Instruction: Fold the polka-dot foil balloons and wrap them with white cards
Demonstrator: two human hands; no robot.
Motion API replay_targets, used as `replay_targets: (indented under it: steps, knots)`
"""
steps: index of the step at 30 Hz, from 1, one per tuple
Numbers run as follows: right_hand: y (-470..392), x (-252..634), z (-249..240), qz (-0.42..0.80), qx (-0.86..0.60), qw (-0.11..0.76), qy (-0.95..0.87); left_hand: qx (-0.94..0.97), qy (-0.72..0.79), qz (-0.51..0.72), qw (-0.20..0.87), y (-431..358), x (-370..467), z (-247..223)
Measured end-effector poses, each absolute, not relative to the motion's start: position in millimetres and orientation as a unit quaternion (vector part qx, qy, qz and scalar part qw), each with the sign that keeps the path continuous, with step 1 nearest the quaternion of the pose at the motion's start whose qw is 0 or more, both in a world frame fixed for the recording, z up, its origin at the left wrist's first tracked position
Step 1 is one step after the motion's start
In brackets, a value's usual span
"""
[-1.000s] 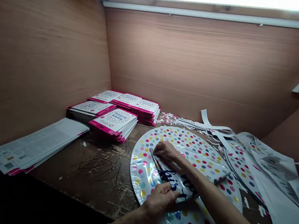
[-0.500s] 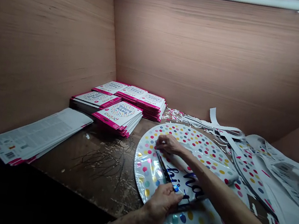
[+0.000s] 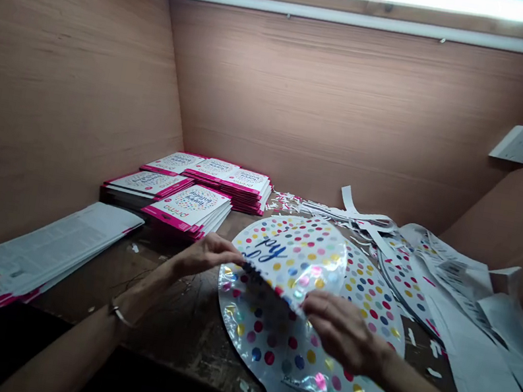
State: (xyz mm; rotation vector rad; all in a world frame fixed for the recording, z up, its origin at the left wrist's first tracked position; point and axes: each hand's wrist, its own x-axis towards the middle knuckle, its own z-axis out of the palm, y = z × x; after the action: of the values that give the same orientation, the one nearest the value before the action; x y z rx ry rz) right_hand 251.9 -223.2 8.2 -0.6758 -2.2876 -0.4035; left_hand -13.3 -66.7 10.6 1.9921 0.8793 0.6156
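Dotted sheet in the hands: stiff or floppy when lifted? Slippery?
Likely floppy: the dotted sheet is bent over, with the left hand and right hand at its raised edge. Probably light for its size, since it looks like thin film. May be slippery: its surface shows bright, glossy highlights.

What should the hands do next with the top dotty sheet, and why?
Maybe lower the dotty sheet and press it flat: the left hand pinches one end of its edge, the right hand touches farther along, and that edge looks raised.
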Motion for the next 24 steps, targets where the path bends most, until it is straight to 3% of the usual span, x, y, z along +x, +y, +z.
replay_targets:
  steps: [4, 8, 12, 18, 21, 24]
  knots:
    - [-238.7, 234.9, -57.8, -0.109, -0.295, 0.289, -0.904, 0.825, 0.346, 0.311, 0.321, -69.5, -3.8, 0.7]
    - [-247.0, 224.8, -79.0, -0.087, -0.304, 0.255, -0.914, 0.946, 0.254, 0.107, 0.169, -82.6, 45.0, -38.6]
    - [-245.8, 214.0, -55.1, -0.029, -0.306, 0.201, -0.93, 0.964, 0.257, -0.011, 0.064, -88.3, 67.1, -73.5]
    - [-169.8, 221.3, -15.2, 0.097, -0.336, 0.172, -0.921, 0.971, 0.232, -0.01, 0.059, -87.3, 61.0, -83.8]
    - [-118.4, 259.6, -42.3, 0.096, -0.461, 0.072, -0.88, 0.967, 0.241, 0.0, 0.083, -87.5, 64.3, -80.3]
    - [-90.8, 299.5, -76.2, 0.103, -0.604, 0.028, -0.79, 0.965, 0.244, -0.02, 0.096, -86.4, 66.0, -73.4]
